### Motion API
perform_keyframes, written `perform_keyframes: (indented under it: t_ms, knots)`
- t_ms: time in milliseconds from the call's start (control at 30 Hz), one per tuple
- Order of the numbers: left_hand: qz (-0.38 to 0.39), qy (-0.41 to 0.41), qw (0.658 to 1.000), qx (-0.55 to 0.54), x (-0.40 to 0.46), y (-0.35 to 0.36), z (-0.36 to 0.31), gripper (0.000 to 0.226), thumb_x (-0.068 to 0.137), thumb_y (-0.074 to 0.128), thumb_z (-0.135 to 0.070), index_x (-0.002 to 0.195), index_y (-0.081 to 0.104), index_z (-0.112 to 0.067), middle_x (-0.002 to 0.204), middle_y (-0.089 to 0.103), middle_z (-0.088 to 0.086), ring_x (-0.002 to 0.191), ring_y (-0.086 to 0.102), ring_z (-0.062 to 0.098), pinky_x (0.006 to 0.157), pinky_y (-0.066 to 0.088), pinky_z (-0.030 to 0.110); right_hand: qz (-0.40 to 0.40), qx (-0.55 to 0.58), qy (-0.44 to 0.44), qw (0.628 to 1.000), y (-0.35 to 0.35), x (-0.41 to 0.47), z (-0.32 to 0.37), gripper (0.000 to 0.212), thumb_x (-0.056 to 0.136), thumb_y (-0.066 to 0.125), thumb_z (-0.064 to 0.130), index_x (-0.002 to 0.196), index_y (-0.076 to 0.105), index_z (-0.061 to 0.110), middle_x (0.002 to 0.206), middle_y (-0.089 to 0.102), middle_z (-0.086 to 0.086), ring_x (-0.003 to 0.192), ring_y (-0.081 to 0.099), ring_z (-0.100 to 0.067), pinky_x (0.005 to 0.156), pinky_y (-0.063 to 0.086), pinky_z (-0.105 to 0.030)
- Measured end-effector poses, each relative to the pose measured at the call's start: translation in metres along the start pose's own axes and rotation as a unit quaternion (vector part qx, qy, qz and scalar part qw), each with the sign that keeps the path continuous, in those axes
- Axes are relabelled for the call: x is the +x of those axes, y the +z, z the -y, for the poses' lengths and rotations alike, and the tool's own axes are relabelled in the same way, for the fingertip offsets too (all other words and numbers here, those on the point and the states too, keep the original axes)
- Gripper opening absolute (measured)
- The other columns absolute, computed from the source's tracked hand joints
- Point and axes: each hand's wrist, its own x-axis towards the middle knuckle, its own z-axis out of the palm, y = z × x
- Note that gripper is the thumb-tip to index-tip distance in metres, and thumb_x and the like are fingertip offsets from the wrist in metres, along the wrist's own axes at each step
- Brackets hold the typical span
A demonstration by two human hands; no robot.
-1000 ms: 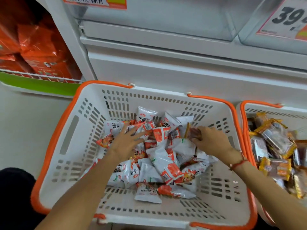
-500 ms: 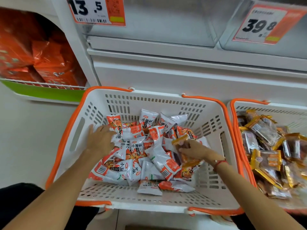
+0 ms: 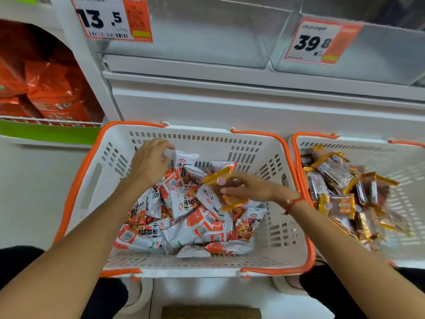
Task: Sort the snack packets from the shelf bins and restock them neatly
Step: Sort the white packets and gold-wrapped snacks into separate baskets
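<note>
A white basket with an orange rim [image 3: 96,180] holds a heap of white-and-orange snack packets [image 3: 195,217]. My right hand [image 3: 250,187] pinches a yellow-edged packet [image 3: 219,177] above the heap; a second yellow-edged packet [image 3: 233,202] shows just under the fingers. My left hand [image 3: 149,161] hovers over the heap's back left with its fingers loosely spread and holds nothing. To the right, a second basket [image 3: 391,155] is full of yellow-edged brown packets [image 3: 340,180].
Clear shelf bins with price tags 13.5 [image 3: 112,18] and 39.8 [image 3: 319,41] hang above the baskets. Orange bags [image 3: 53,88] fill a wire shelf at the left. My dark trouser knees flank the basket's front edge.
My right hand has lifted a yellow-edged packet out of the heap and moved rightward. My left hand has moved up toward the basket's back wall. The view tilted upward.
</note>
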Motion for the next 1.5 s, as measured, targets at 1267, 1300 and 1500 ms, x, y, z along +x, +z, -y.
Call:
perform_keyframes:
  t_ms: [1267, 1300, 1500]
  knots:
    - [-0.082, -0.071, 0.992, -0.065, -0.032, 0.055, -0.157, 0.029, 0.090, 0.061, -0.014, 0.118, 0.065, -0.023, 0.128, 0.060, 0.000, 0.118, 0.053, 0.022, 0.088, 0.046, 0.036, -0.331, 0.037, -0.058, 0.941, -0.105, -0.097, -0.101, 0.033, 0.093, 0.057, 0.040, 0.118, 0.055, 0.017, 0.103, 0.069, -0.001, 0.092, 0.067, -0.023, 0.084, 0.053, -0.052]
    - [-0.082, -0.052, 0.992, -0.075, -0.032, 0.052, -0.175, 0.028, 0.091, 0.060, -0.016, 0.117, 0.064, -0.025, 0.128, 0.060, -0.001, 0.118, 0.053, 0.021, 0.090, 0.047, 0.036, -0.335, 0.028, -0.045, 0.941, -0.113, -0.108, -0.104, 0.032, 0.094, 0.057, 0.038, 0.118, 0.055, 0.017, 0.103, 0.068, -0.001, 0.093, 0.066, -0.021, 0.085, 0.053, -0.049]
    - [-0.013, 0.073, 0.994, -0.079, -0.033, 0.070, -0.265, 0.034, 0.098, 0.051, -0.034, 0.130, 0.057, -0.023, 0.138, 0.052, -0.002, 0.129, 0.043, 0.018, 0.103, 0.036, 0.033, -0.373, 0.073, 0.034, 0.924, -0.146, -0.164, -0.152, 0.023, 0.098, 0.052, 0.019, 0.121, 0.051, 0.019, 0.113, 0.065, -0.008, 0.105, 0.062, -0.030, 0.094, 0.049, -0.050]
